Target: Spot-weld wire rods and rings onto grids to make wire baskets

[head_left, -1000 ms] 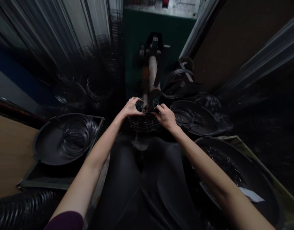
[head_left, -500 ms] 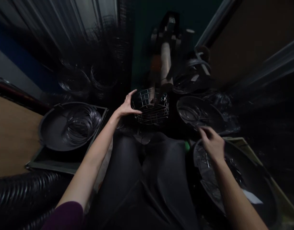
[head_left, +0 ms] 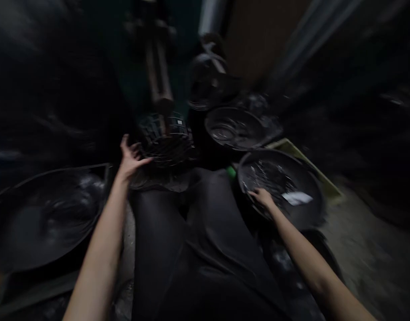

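While dark trousers (head_left: 208, 249) fill the foreground, the bare right hand (head_left: 262, 198) reaches over the near rim of a wide, round black tray (head_left: 308, 176). Its fingers are bunched; blur and gloom leave me unable to tell whether they pinch anything. Thin, shiny metal pieces (head_left: 273, 174) lie just beyond and rightward of those fingertips, their long axes in mixed directions; this hand is much the nearer. A flat white slip (head_left: 297, 198) rests right of them, with no readable writing.

Farther off, the bare left hand (head_left: 129, 162) is spread, thumb apart from fingers, gripping nothing. Just right of it sits a round metal-wire basket (head_left: 167, 149), below a brownish bar (head_left: 164, 106) that points away. No brand or label is legible anywhere.
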### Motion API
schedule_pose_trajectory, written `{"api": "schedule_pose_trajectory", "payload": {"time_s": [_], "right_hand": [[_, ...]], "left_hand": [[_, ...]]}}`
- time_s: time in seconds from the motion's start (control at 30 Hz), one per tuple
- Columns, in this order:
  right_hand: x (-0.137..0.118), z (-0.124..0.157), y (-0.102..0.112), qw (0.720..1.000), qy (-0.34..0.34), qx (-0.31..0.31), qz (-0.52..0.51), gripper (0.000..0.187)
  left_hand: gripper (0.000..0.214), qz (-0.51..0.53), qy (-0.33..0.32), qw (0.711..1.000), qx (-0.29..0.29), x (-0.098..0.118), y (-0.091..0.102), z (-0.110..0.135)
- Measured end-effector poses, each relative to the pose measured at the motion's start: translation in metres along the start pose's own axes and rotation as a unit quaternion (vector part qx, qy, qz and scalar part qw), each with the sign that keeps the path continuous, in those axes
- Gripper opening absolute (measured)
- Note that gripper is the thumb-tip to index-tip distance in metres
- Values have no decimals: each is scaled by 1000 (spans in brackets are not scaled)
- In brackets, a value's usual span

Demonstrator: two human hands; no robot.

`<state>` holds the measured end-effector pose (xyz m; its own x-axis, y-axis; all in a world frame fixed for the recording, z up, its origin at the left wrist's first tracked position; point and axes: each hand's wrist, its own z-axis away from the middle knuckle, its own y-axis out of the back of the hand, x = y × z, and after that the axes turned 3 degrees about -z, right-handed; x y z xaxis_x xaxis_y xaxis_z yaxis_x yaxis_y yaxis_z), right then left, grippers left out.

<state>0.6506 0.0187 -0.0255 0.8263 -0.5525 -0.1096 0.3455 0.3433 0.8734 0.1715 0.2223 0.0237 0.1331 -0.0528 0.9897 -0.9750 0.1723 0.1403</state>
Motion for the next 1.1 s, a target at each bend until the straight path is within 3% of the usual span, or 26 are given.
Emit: {"api": "schedule_pose_trajectory", "payload": {"time_s": [0.17, 0.37, 0.5, 0.63, 0.73, 0.8, 0.93, 1.1], "right_hand": [[24, -18, 9, 997, -57, 49, -33, 33], [7, -46, 17, 987, 23, 116, -105, 28], [-2, -64, 27, 975, 43, 141, -168, 38], [25, -55, 30, 976, 9, 136, -169, 38], [46, -36, 16, 985, -24, 98, -141, 22], [52, -24, 3, 988, -47, 78, -126, 22], [48, -5, -6, 989, -63, 78, -112, 21], [29, 19, 20, 982, -27, 122, -142, 29]], "left_hand": [[122, -89, -54, 995, 4, -18, 7, -27], [110, -109, -78, 991, -12, -15, 4, -27], [106, -125, -93, 988, -20, -3, -4, -19], [99, -123, -123, 984, -36, 3, -8, -18], [99, -116, -113, 986, -25, -2, -6, -21], [102, -108, -117, 987, -4, -8, -5, -21], [109, -90, -105, 989, 45, -10, -4, 7], [110, -155, -136, 976, 69, 12, -11, 65]]}}
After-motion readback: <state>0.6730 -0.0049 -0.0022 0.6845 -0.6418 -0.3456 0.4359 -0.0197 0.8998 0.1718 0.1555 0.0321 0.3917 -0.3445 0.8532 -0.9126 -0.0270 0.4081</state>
